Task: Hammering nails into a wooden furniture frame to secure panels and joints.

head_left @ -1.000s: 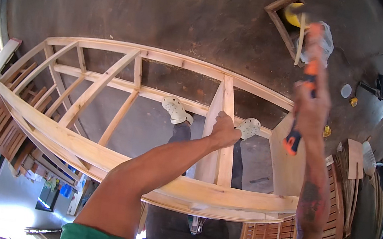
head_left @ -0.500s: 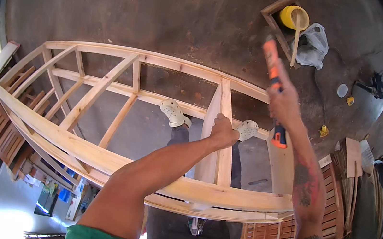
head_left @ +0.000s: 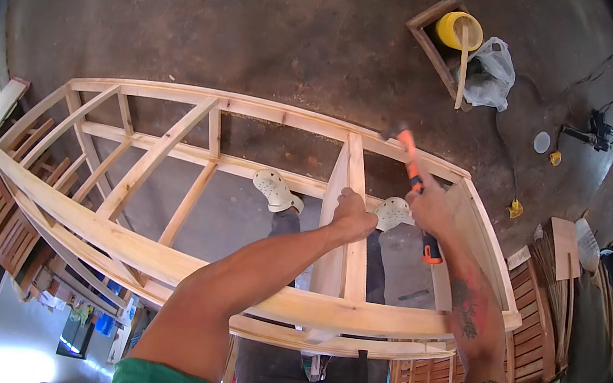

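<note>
A long pale wooden frame (head_left: 149, 237) with several crosspieces stretches across the view in front of me. My left hand (head_left: 353, 216) is closed around the edge of an upright crosspiece (head_left: 355, 269) near its right part. To the right, my right hand (head_left: 429, 208) grips the handle of a hammer (head_left: 411, 157), orange and black. The hammer's head is blurred and points up and away, close to the far rail; whether it touches the wood I cannot tell. My feet in pale clogs (head_left: 276, 190) stand inside the frame.
On the floor at the far right are a yellow container (head_left: 453, 31) with a wooden stick, an angled wooden piece (head_left: 427, 15) and a clear plastic bag (head_left: 497, 75). A dark corded tool (head_left: 597, 134) lies farther right. Slatted wooden panels (head_left: 529, 323) stand at the near right.
My right hand has swung the hammer down and to the left, nearer the far rail. My left hand keeps its hold on the crosspiece. The view has shifted slightly.
</note>
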Demonstrator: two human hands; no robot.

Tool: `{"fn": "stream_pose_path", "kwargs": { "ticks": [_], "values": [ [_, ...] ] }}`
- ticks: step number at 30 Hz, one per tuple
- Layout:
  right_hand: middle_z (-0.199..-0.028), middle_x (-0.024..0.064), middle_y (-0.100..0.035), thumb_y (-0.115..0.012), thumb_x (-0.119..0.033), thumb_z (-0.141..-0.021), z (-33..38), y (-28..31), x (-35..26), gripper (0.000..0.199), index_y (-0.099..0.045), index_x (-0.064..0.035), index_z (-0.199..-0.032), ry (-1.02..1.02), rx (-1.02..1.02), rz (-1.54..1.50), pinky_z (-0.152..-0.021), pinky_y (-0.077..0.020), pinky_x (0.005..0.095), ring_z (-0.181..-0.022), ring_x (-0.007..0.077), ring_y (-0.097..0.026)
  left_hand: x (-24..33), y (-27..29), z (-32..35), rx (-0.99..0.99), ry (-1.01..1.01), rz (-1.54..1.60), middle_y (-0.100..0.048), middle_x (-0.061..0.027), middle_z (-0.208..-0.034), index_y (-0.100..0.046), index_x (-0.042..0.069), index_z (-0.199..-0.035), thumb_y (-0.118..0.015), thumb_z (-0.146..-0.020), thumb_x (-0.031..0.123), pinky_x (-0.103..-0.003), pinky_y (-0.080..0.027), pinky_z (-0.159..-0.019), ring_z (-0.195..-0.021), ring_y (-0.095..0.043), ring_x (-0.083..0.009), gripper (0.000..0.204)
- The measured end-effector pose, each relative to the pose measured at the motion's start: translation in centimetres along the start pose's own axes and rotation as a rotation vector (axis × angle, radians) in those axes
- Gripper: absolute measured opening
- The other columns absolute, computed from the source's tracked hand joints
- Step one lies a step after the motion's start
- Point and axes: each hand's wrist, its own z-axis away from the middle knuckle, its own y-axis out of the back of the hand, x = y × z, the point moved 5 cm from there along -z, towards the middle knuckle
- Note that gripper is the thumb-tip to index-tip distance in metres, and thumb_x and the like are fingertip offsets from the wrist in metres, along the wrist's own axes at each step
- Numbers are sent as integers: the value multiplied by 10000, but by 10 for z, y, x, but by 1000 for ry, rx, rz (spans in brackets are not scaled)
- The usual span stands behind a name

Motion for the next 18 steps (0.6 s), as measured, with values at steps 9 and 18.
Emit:
{"fn": "stream_pose_path", "kwargs": {
  "ticks": [9, 18],
  "values": [
    [-685, -4, -483, -595, -137, -953, 122, 119, 36, 397, -496, -23, -1320, -307, 107, -1034, -416, -418, 267, -458, 86, -445, 9, 11, 10, 15, -38, -45, -573, -431, -1161, -318, -265, -1257, -683, -720, 129, -453, -540, -944, -1103, -639, -488, 759],
    [-892, 141, -655, -514, -205, -996, 271, 164, 166, 358, -498, 67, -1230, 20, 890, -697, -883, -482, 348, -882, 151, -607, 19, 22, 2, -74, 8, -296, -671, -368, -1008, -449, -222, -1213, -700, -642, 166, -462, -565, -853, -995, -691, -463, 735]
  ]
}}
